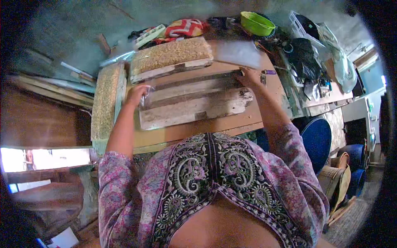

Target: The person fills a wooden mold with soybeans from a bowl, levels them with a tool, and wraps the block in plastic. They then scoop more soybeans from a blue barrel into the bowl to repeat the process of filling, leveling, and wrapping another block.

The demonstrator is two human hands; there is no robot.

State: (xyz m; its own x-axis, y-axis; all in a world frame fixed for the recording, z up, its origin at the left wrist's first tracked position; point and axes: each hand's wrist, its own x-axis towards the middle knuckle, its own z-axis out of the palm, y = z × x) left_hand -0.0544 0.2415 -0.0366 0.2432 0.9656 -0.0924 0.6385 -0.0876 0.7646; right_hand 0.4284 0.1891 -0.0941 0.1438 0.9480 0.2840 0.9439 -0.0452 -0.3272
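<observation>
A worn wooden board (178, 111) with whitish and dark patches lies on the tan tabletop (235, 126) in front of me. My left hand (138, 95) is closed at the board's left end, on a bit of clear plastic. At the board's far right corner, my right hand (249, 78) has its fingers bent around the dark edge. Behind the board sits a tray packed with pale, grainy pieces (171, 56). A second such tray (106, 99) stands lengthwise to the left of my left arm.
A green basin (257, 24) and red patterned cloth (184, 27) are at the back. A clear plastic sheet (237, 53) lies behind my right hand, with a purple lighter (269, 72) to its right. Black bags (304, 58) hang at right, above blue barrels (316, 142).
</observation>
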